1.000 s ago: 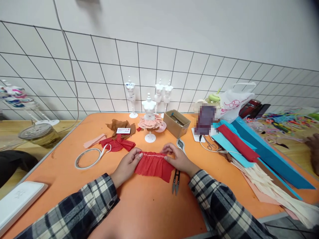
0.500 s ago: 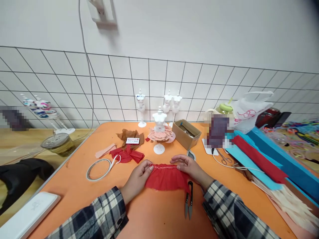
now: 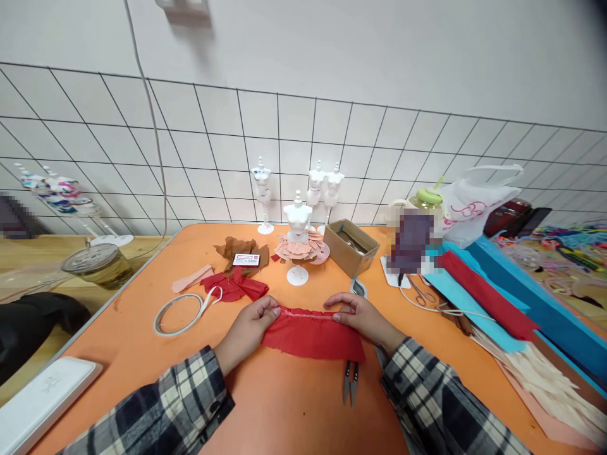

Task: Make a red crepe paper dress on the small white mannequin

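Observation:
A piece of red crepe paper (image 3: 313,338), gathered along its top edge with a pale strip there, is stretched between my hands above the orange table. My left hand (image 3: 249,328) pinches its upper left corner between thumb and fingers. At the upper right end, my right hand (image 3: 365,319) pinches the edge with thumb and fingertips. The paper's lower right part covers the handles of thread snips (image 3: 351,382), whose blades point toward me. Just beyond the paper stands a small white mannequin (image 3: 298,221) with a layered peach paper skirt (image 3: 298,246).
To the left lie a roll of white tape (image 3: 159,319), red scraps (image 3: 222,287), brown crumpled paper (image 3: 232,246) and a white power bank (image 3: 52,398). A cardboard box (image 3: 348,253) sits behind. On the right are scissors (image 3: 422,292), a phone (image 3: 412,243) and blue paper (image 3: 502,259).
My hands have drawn a little farther apart, and the red paper is spread wider and flatter. It now covers the snips' handles. The whole view has shifted slightly.

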The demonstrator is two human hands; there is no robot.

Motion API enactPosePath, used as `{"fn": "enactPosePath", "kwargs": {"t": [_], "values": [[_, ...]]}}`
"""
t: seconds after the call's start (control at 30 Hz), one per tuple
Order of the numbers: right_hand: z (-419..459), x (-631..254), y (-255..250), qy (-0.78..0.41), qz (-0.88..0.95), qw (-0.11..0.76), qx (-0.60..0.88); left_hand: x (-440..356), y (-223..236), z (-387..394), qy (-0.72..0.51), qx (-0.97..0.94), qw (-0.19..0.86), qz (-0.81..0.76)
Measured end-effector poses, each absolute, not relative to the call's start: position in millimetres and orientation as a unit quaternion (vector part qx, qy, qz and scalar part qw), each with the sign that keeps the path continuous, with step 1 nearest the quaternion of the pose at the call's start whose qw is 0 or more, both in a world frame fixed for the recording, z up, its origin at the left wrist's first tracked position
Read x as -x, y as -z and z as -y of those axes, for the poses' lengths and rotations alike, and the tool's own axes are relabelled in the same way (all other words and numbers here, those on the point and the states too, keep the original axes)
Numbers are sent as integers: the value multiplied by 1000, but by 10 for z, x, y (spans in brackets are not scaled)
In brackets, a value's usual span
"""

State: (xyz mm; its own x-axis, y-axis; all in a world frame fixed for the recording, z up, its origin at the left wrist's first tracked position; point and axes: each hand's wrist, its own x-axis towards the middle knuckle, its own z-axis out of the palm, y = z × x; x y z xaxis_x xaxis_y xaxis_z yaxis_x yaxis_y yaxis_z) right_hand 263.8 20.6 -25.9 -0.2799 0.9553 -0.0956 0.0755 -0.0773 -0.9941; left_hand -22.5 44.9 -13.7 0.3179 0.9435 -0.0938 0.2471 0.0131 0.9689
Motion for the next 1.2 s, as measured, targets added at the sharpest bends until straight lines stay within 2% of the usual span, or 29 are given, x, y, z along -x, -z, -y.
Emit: {"fn": "enactPosePath", "kwargs": {"t": [0.17, 0.3, 0.5, 0.83, 0.93, 1.03, 1.13, 1.2], "values": [[-212, -2595, 271, -503, 611, 342, 507, 311, 80, -414, -329, -623, 515, -489], [-211, -2618, 264, -466, 625, 343, 524, 349, 75, -378, -318, -644, 486, -499], [-226, -2687, 243, -388, 675, 314, 544, 413, 85, -410, -212, -731, 338, -553], [-208, -2650, 229, -291, 741, 301, 525, 374, -176, -381, 20, -785, 106, -610], [-202, -2616, 235, -261, 765, 299, 506, 348, -154, -351, 18, -789, 90, -607], [-204, -2580, 256, -238, 787, 301, 484, 360, -129, -332, -58, -814, 39, -577], [-209, -2548, 279, -224, 804, 294, 466, 368, -128, -286, -163, -870, -46, -463], [-212, -2533, 287, -216, 813, 284, 459, 345, -112, -230, -172, -921, -63, -344]]}}
